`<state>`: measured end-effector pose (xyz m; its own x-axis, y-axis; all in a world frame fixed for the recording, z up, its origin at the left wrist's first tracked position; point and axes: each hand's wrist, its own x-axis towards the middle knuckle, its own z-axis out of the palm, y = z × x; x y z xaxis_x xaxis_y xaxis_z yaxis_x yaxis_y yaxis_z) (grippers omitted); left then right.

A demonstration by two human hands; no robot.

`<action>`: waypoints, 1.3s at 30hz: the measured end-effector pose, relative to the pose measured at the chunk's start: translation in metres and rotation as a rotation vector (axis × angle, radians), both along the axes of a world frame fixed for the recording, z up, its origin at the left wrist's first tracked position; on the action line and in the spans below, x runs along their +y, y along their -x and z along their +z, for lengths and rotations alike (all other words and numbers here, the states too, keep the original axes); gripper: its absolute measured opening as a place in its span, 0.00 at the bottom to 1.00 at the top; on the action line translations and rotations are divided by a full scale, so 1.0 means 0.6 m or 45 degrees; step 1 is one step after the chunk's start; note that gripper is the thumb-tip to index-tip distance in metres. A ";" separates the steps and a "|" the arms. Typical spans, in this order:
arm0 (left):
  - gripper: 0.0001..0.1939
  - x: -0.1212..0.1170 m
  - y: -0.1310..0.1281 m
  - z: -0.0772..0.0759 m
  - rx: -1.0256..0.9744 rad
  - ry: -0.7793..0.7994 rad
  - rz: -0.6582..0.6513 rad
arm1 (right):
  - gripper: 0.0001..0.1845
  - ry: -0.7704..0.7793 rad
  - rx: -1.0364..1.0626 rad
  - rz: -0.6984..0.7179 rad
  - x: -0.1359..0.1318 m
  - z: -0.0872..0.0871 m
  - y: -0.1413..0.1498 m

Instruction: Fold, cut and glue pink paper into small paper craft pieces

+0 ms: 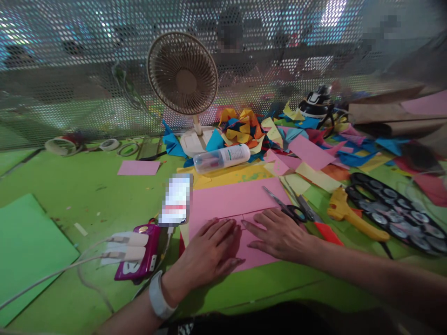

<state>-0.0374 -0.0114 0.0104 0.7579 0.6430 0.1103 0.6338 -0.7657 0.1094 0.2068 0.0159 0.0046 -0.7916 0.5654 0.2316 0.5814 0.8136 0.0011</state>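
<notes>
A pink paper sheet (226, 200) lies on the green table (87, 195) in front of me, its near part folded over. My left hand (209, 251) lies flat on the folded part, fingers stretched out and pressing down. My right hand (279, 235) rests flat beside it on the same sheet, fingertips meeting the left hand's at the fold edge. Neither hand holds anything. A white band sits on my left wrist.
Scissors (289, 209) lie just beyond my right hand, with a yellow-handled tool (352, 216) and a black paint palette (394, 209) further right. A glue bottle (223, 158), small fan (183, 74), coloured paper scraps (314, 139), a purple device with cables (139, 251) and green card (28, 242) surround.
</notes>
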 end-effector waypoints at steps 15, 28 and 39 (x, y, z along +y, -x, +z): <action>0.34 -0.002 -0.005 0.004 0.064 0.025 0.021 | 0.25 0.054 -0.048 -0.028 0.000 0.004 -0.001; 0.31 -0.003 -0.008 0.005 0.032 0.040 0.053 | 0.24 0.054 -0.052 -0.053 0.002 -0.001 -0.001; 0.30 -0.004 -0.010 0.005 -0.034 0.007 0.075 | 0.23 0.006 -0.004 -0.001 -0.007 0.001 0.002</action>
<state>-0.0313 -0.0138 0.0132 0.7155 0.6871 0.1261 0.6746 -0.7265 0.1308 0.2056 0.0115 0.0053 -0.7919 0.5672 0.2261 0.5821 0.8131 -0.0009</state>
